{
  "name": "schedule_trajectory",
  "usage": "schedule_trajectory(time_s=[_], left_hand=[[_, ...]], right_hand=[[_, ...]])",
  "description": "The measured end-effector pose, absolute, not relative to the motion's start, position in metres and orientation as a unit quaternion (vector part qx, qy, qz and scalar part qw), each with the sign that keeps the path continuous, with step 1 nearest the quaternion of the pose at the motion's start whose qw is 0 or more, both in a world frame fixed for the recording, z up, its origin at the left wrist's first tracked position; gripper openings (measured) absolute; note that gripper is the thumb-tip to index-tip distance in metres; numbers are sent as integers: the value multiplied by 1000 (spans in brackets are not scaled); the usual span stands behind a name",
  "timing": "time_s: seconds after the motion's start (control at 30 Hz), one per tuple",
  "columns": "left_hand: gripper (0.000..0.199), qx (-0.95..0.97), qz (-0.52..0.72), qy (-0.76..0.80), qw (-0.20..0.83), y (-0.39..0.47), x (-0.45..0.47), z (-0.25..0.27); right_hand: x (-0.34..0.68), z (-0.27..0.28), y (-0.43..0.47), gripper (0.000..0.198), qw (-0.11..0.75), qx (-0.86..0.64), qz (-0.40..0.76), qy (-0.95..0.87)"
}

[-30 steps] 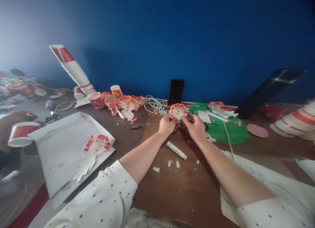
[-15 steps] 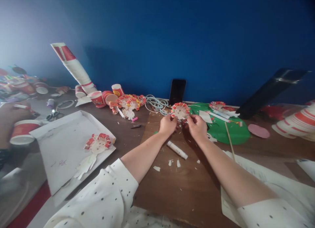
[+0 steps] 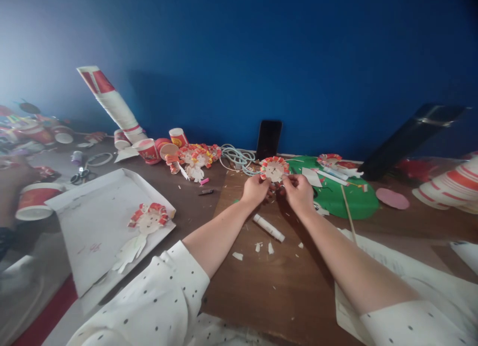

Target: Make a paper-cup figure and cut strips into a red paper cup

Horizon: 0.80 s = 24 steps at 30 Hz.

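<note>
Between my two hands I hold up a paper lion face (image 3: 274,170), a pale disc with drawn features and a ring of red and white curled paper around it. My left hand (image 3: 256,190) pinches its lower left edge. The fingers of my right hand (image 3: 298,191) are closed on the lower right edge. Below the hands, a white glue stick (image 3: 269,228) lies on the brown table among small paper scraps (image 3: 271,248). A similar paper lion (image 3: 148,219) with a white body rests on a white folder (image 3: 97,236) to the left.
Behind my hands a black phone (image 3: 269,139) leans on the blue wall beside a coiled pale cable (image 3: 239,158). Green paper (image 3: 358,201) lies to the right. Paper cups (image 3: 148,150) and more lions (image 3: 197,158) stand left. Another person's hand (image 3: 15,189) is at far left.
The lion face has turned slightly in my fingers and my right hand has shifted a little. The other person's hand at far left has moved left.
</note>
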<state>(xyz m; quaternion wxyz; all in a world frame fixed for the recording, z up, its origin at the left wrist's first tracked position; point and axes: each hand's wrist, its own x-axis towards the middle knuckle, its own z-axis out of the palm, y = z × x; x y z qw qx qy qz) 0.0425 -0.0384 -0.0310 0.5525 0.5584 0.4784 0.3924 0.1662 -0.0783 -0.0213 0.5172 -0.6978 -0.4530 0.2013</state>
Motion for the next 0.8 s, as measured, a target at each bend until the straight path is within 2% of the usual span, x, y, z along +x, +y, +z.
schedule_trajectory(time_s=[0.3, 0.57, 0.8], left_hand=[[10, 533, 413, 471, 569, -35, 41, -32], [14, 558, 390, 442, 585, -34, 41, -33], [15, 551, 373, 458, 589, -36, 41, -29]], right_hand=[[163, -23, -80, 45, 525, -661, 277, -459], [162, -20, -81, 23, 487, -671, 267, -491], [161, -18, -82, 20, 491, -660, 283, -493]])
